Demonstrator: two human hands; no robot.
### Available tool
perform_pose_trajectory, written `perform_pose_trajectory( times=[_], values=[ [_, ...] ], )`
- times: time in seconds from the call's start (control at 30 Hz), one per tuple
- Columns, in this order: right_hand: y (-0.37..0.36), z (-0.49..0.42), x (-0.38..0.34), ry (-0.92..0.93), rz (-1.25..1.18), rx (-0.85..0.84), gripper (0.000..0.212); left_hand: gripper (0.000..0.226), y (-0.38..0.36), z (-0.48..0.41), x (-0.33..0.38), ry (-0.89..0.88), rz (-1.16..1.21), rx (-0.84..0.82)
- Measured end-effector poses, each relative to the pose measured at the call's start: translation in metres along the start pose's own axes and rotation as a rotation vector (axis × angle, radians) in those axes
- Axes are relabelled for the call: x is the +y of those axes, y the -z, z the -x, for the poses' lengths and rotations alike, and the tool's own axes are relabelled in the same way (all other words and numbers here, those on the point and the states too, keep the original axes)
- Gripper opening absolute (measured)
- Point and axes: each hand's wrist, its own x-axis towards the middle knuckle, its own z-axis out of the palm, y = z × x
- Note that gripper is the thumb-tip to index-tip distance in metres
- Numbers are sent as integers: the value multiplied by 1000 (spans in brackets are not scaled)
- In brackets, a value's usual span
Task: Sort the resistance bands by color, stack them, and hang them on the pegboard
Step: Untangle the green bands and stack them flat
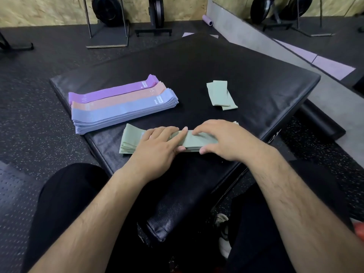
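A stack of pale green bands (131,140) lies on the black mat (246,75) in front of me. My left hand (157,146) lies flat on top of the stack with its thumb at the near edge. My right hand (218,137) covers the stack's right part, fingers on top and thumb at the near edge. Further left lie three sorted stacks side by side: purple bands (110,92), peach bands (126,97) and blue bands (118,113). Two loose green bands (219,93) lie crossed at the mat's right.
The mat sits on a speckled rubber floor (29,85). Weight plates on stands (108,10) line the back wall, with a purple foam roller (207,20) beside them. My legs in black trousers (65,194) frame the mat's near corner. No pegboard shows.
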Motion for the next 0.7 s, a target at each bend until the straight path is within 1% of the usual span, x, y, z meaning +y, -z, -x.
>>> perform_pose_trajectory(
  times=[0.1, 0.23, 0.33, 0.43, 0.5, 0.53, 0.6, 0.7],
  values=[
    [2, 5, 3, 41, -15, 44, 47, 63, 6, 1, 5, 12, 21, 4],
    [14, 8, 12, 105, -164, 307, 32, 67, 25, -23, 17, 11, 63, -14],
    [25, 2, 35, 22, -298, 429, 26, 63, 39, -59, 28, -26, 89, 28],
    [30, -8, 61, -145, -462, 443, 28, 44, 48, -103, 35, -111, 156, 34],
    [29, -18, 80, -247, -456, 430, 26, 40, 49, -138, 43, -154, 176, 18],
    [28, -23, 86, -274, -430, 416, 27, 41, 48, -153, 47, -163, 163, -15],
    [26, -31, 94, -297, -397, 377, 35, 42, 40, -180, 54, -166, 121, -104],
    [21, -37, 102, -294, -371, 299, 30, 42, 24, -207, 60, -117, 72, -228]
  ],
)
